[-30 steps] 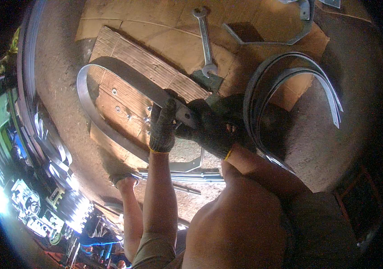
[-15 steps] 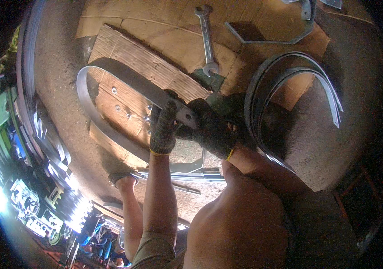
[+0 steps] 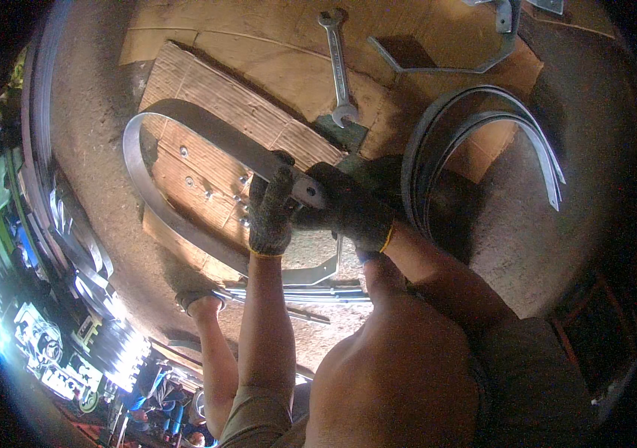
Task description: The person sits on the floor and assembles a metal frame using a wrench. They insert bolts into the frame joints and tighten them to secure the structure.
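A flat grey metal strap (image 3: 137, 160), bent into a long loop, is held slanting above the cardboard. My left hand (image 3: 272, 213), in a dark knitted glove with a yellow cuff edge, is closed round its upper run near a holed end. At that same end, my right hand (image 3: 356, 207), gloved alike, is closed on the strap; its fingertips are partly hidden. Inside the loop, several small nuts or bolts (image 3: 189, 181) show on the cardboard (image 3: 221, 93). The strap's other end, angled and holed, reaches below my hands.
Beyond my hands lies a double open-ended wrench (image 3: 338, 71). Curved metal straps (image 3: 424, 149) stand nested at the right, and an angular bent strap (image 3: 438, 69) lies at the far right. Straight metal strips (image 3: 311, 294) lie near my legs. Machinery (image 3: 42, 340) and a bright light are at the lower left.
The view has shifted slightly, moving the floor items a little left in the picture. Both hands keep their grip on the strap; the strap's lower angled end shows more plainly.
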